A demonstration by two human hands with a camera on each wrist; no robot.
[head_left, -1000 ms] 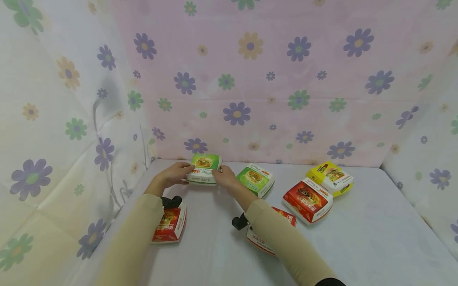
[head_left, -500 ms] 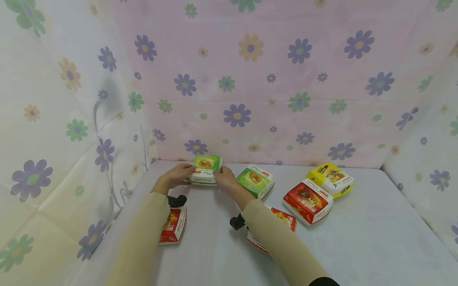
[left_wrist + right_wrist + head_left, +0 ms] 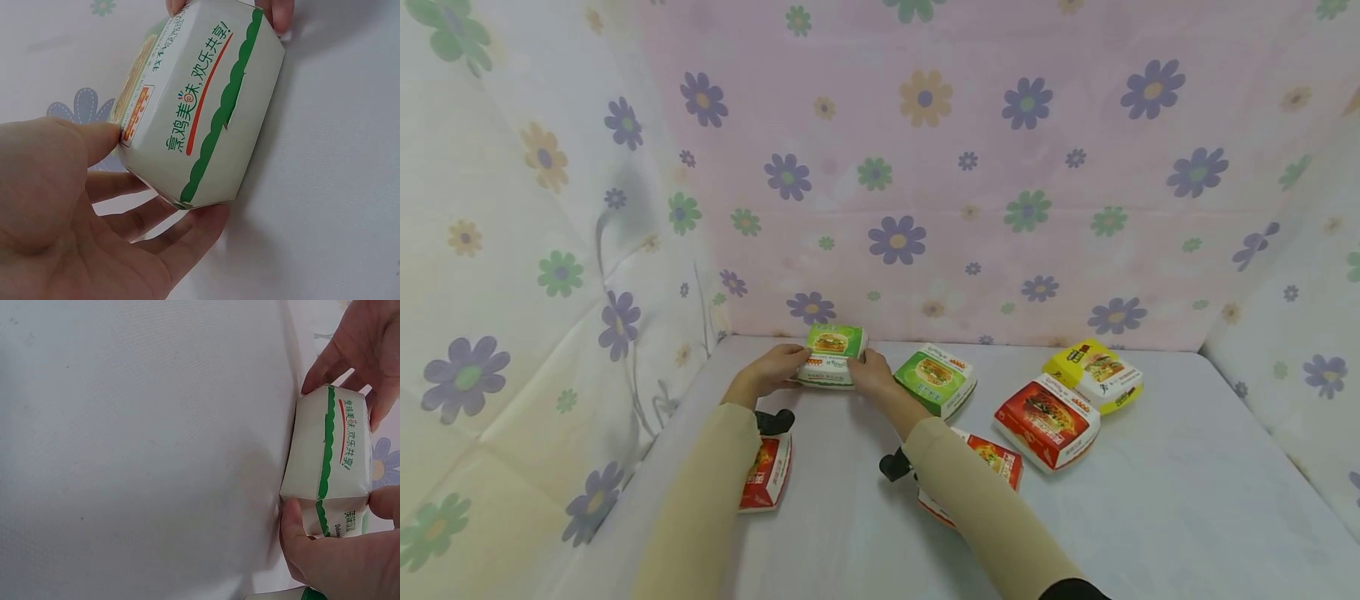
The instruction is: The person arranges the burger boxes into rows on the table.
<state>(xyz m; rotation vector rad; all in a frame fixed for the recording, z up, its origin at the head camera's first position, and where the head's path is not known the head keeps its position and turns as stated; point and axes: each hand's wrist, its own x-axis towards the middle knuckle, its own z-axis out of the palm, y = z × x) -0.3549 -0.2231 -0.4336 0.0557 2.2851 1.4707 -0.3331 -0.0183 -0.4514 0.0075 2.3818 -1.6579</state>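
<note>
Here, head: we see the green-and-white box [image 3: 829, 375] near the table's [image 3: 1165, 517] back edge, left of a second green box [image 3: 935, 377].
Left wrist: the left hand [image 3: 75, 237] pinches one end.
Right wrist: we find the right hand [image 3: 347, 562] pinching the opposite end.

The flat white bench [image 3: 1187, 500] carries three red-and-white cardboard burger boxes [image 3: 1047, 421] (two partly hidden), a green-and-white cardboard burger box [image 3: 934, 379] and, towards the right, a yellow-and-white cardboard burger box [image 3: 1093, 375].
</note>
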